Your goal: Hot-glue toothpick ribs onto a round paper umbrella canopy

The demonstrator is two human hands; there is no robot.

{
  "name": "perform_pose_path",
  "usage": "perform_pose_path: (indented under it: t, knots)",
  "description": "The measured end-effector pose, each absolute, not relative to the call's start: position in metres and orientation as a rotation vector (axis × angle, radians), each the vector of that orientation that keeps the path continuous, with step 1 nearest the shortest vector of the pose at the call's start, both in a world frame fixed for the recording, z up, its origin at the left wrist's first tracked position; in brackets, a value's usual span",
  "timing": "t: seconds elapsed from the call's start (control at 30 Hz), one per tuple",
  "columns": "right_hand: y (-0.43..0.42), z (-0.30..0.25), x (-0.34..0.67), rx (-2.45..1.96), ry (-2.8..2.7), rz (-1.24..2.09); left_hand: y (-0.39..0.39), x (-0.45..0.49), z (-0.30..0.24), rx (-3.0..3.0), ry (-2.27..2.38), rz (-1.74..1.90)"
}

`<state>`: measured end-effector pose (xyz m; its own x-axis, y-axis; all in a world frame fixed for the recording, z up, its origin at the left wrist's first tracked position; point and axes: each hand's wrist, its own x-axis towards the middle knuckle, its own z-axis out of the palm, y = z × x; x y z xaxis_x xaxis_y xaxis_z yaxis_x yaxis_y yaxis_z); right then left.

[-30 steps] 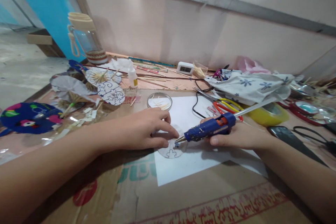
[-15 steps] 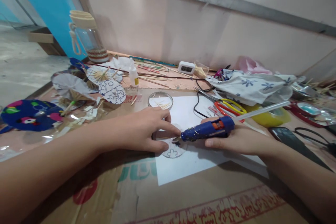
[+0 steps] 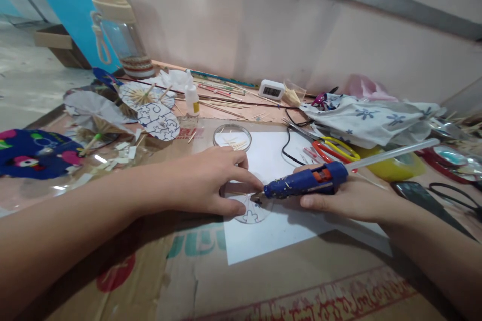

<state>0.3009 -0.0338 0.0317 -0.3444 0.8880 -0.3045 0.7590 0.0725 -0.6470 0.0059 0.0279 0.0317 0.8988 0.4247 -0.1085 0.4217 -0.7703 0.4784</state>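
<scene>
A blue hot glue gun is in my right hand, its fingers wrapped round the body. A long clear glue stick sticks out of its back end. The metal tip points left, at the middle of a small round paper piece with a printed flower pattern. My left hand holds this piece, thumb at its near left edge and index finger reaching close to the nozzle. Part of the piece is hidden under the fingers. Beneath lies a white paper sheet on cardboard.
Behind my left hand stands a round clear dish with thin sticks. Scissors, a tape roll and a phone lie right. Small paper umbrellas, a glue bottle and a glass bottle stand left. A digital clock is behind.
The view has shifted and tilted slightly. Both hands, the glue gun and the round paper piece keep nearly the same places relative to one another.
</scene>
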Motion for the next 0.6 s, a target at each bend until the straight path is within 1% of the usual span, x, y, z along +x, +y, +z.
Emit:
perform_pose_path:
  t: [0.17, 0.33, 0.6]
  knots:
    - [-0.0355, 0.0326, 0.2994, -1.743, -2.186, 1.033, 0.0277, 0.0068, 0.0315, 2.567, 0.609, 0.006]
    - [-0.0381, 0.0358, 0.2960, -1.677, -2.194, 1.077, 0.0265, 0.0068, 0.0318, 2.577, 0.622, -0.009]
    - [-0.0366, 0.0371, 0.2948, -1.716, -2.216, 1.090, 0.0266, 0.0061, 0.0315, 2.573, 0.615, 0.009]
